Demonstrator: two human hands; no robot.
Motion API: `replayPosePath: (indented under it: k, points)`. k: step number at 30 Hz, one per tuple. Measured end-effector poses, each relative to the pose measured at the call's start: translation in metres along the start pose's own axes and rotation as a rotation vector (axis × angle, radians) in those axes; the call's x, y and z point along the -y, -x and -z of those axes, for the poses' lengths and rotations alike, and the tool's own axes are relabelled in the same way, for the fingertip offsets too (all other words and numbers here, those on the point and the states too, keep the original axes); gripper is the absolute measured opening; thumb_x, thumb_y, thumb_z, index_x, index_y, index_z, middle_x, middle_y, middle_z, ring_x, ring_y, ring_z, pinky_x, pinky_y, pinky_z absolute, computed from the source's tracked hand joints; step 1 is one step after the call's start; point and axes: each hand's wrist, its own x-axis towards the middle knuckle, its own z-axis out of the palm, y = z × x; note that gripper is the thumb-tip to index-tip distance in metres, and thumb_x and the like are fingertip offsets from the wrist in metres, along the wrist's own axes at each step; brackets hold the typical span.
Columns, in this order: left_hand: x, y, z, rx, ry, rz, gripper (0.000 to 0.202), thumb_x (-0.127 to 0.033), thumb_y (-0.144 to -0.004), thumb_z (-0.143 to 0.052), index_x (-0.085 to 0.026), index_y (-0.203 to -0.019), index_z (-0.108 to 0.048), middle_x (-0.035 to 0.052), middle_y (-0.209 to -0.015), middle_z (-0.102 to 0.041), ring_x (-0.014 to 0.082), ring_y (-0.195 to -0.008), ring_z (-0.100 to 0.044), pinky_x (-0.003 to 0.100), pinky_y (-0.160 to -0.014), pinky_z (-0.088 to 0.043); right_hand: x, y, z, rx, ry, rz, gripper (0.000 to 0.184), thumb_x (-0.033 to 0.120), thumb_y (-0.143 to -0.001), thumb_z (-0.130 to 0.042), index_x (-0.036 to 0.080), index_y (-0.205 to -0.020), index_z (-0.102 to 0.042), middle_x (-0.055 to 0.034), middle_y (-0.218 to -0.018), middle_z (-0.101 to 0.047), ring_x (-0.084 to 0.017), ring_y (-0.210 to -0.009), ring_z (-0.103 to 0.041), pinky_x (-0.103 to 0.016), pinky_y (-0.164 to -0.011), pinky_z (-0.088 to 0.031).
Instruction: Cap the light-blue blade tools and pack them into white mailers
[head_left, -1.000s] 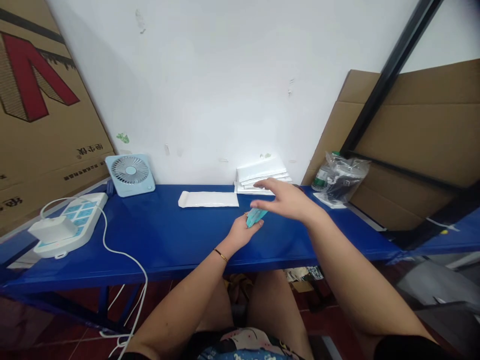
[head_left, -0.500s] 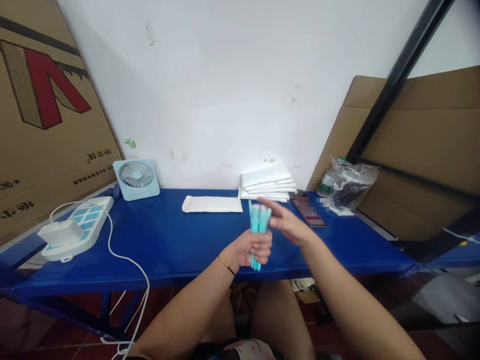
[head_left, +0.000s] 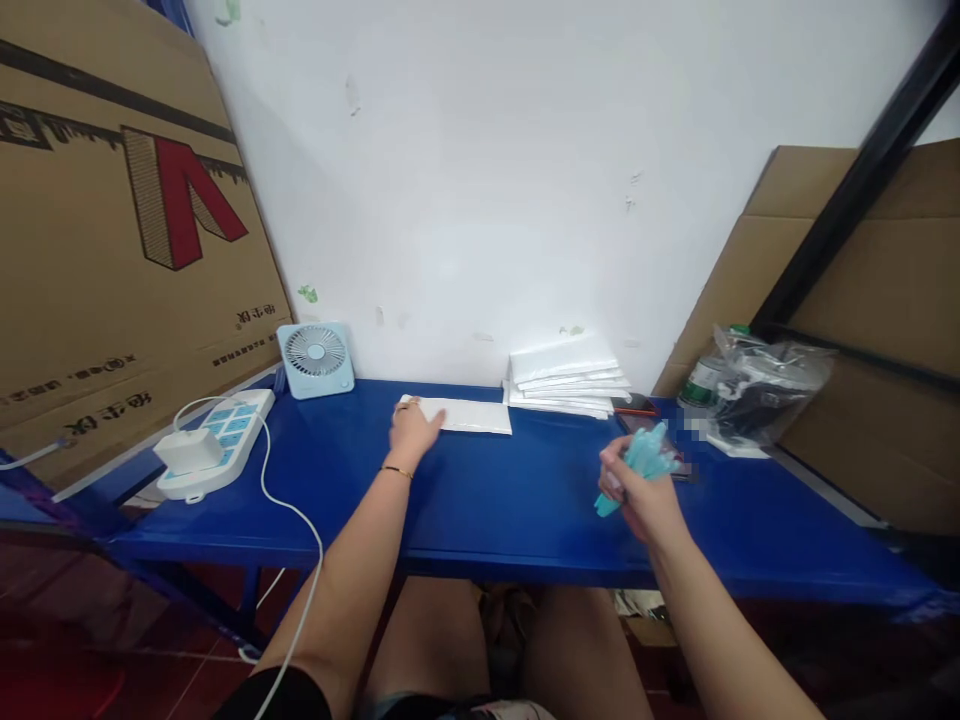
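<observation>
At the middle back of the blue table lies a flat white padded envelope [head_left: 478, 415]. My left hand [head_left: 413, 432] is closed on its left end, the thumb on the near side and the fingers bent over the end, which they partly hide. The envelope still rests on the tabletop. Further right, above the table, my right hand [head_left: 637, 490] is wrapped around a bundle of thin turquoise sticks [head_left: 649, 452]. They stick out above and below the fist, slightly blurred; their exact kind cannot be made out.
A stack of white padded envelopes [head_left: 566, 375] sits against the wall. Behind my right hand are a phone [head_left: 684, 466], a jar [head_left: 703, 383] and a clear plastic bag [head_left: 772, 390]. On the left stand a small fan [head_left: 316, 360] and a power strip [head_left: 244, 430] with a trailing cable.
The turquoise bundle has passed from my left hand to my right hand and moved right. My left hand has moved left and back onto the single envelope. The view has shifted.
</observation>
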Motion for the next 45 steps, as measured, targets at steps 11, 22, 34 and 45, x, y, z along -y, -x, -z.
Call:
replayPosePath:
  k: [11, 22, 34, 45]
  points:
    - [0.01, -0.026, 0.042, -0.161, 0.059, -0.076, 0.023, -0.038, -0.084, -0.045, -0.02, -0.095, -0.052, 0.0016, -0.079, -0.061, 0.0151, -0.072, -0.057, 0.025, -0.068, -0.043, -0.001, -0.004, -0.014, 0.04, 0.26, 0.039, 0.025, 0.042, -0.075, -0.064, 0.02, -0.086, -0.058, 0.004, -0.054, -0.048, -0.011, -0.044, -0.044, -0.024, -0.042, -0.034]
    - [-0.107, 0.085, 0.094, 0.056, 0.557, -0.911, 0.014, -0.032, -0.086, -0.05, -0.018, -0.086, -0.051, 0.0063, -0.106, -0.062, 0.0172, -0.098, -0.057, 0.03, -0.086, -0.043, 0.091, -0.015, -0.069, 0.424, 0.941, 0.472, 0.058, 0.012, -0.065, -0.058, 0.027, -0.121, -0.053, -0.0003, -0.093, -0.069, -0.021, -0.081, -0.063, -0.028, -0.07, -0.045]
    - [-0.085, 0.077, 0.048, 1.058, 0.71, -0.87, 0.083, -0.039, -0.066, -0.073, -0.018, -0.137, -0.036, 0.0126, -0.124, -0.054, 0.0277, -0.109, -0.052, 0.041, -0.093, -0.04, 0.097, 0.003, -0.043, 0.654, 0.736, 0.416, 0.02, 0.009, -0.068, -0.06, 0.019, -0.085, -0.065, 0.0012, -0.072, -0.066, -0.013, -0.063, -0.06, -0.022, -0.057, -0.042]
    - [-0.107, 0.077, 0.027, 1.153, 1.013, -0.783, 0.063, -0.032, -0.061, -0.077, -0.016, -0.118, -0.053, 0.0084, -0.099, -0.058, 0.0216, -0.09, -0.054, 0.033, -0.078, -0.044, 0.16, -0.033, -0.068, 0.225, -0.178, 0.523, 0.026, 0.039, -0.084, -0.056, 0.022, -0.065, -0.055, 0.0037, -0.048, -0.053, -0.019, -0.073, -0.067, -0.038, -0.081, -0.049]
